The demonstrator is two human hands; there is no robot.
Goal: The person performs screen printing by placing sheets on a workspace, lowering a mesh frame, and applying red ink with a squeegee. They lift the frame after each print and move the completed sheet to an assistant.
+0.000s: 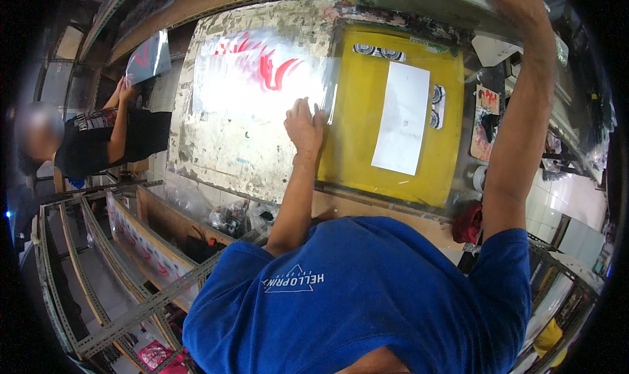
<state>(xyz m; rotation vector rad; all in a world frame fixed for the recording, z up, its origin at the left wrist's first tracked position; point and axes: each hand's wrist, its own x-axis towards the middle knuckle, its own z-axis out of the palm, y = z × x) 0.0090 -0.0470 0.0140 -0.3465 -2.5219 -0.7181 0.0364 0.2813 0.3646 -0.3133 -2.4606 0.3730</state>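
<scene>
My left hand [304,126] rests at the lower right edge of a glossy clear sheet [223,89] with red brush-like marks on it. Its fingertips touch the sheet, with thumb and fingers apart. Under the sheet lies a worn, paint-flecked pale board [229,154]. My right arm stretches far forward on the right, and my right hand [511,0] reaches a frame at the top edge, its fingers mostly cut off. Beside the board is a yellow panel [354,158] in a frame, bearing a blank white strip of paper [401,118] and dark round printed motifs [437,107].
At the left another person [111,135] holds up a shiny sheet [147,58] with both hands. Metal racks [98,295] stand at the lower left, with plastic bags [229,220] beside them. A red cloth-like item [466,222] lies near my right elbow.
</scene>
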